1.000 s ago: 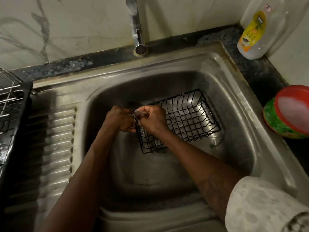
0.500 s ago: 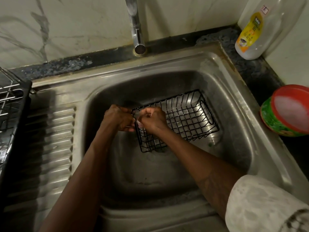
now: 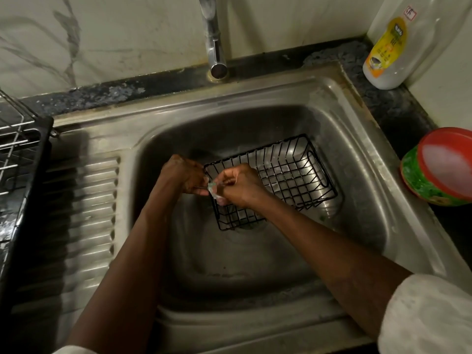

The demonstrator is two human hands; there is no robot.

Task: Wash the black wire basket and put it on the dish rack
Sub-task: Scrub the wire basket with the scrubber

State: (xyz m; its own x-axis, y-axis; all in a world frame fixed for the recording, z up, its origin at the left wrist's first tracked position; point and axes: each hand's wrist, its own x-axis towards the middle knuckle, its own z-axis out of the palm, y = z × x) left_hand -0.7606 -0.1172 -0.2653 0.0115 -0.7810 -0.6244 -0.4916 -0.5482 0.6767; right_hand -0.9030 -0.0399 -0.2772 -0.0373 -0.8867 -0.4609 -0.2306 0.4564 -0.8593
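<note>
Black is the first thing you notice: the black wire basket (image 3: 281, 175), rectangular and open at the top, sits down in the bowl of the stainless steel sink (image 3: 357, 149), lying slantwise across its right half. I cannot tell whether its near end is lifted off the bottom. Both of the person's hands meet at the basket's left end. The left hand (image 3: 182, 175) has its fingers curled in tight and grips the rim of that end. The right hand (image 3: 240, 185) is bunched just beside it, fingers and thumb pinching a small pale wad (image 3: 213, 191) against the wires; what the wad is made of I cannot make out. The knuckles of the two hands nearly touch. A white sleeve (image 3: 424, 315) is pushed up the right forearm. The chrome tap (image 3: 214, 42) stands at the back of the sink, its spout above the bowl's far edge. To the left, past the sink's ribbed draining board (image 3: 86, 213), the metal wire dish rack in its black tray (image 3: 18, 154) stands well apart from the basket. On the dark stone bench (image 3: 398, 108) to the right stand a clear plastic bottle with a yellow label (image 3: 390, 52) in the corner and, nearer, a green tub with a red lid (image 3: 439, 167).
</note>
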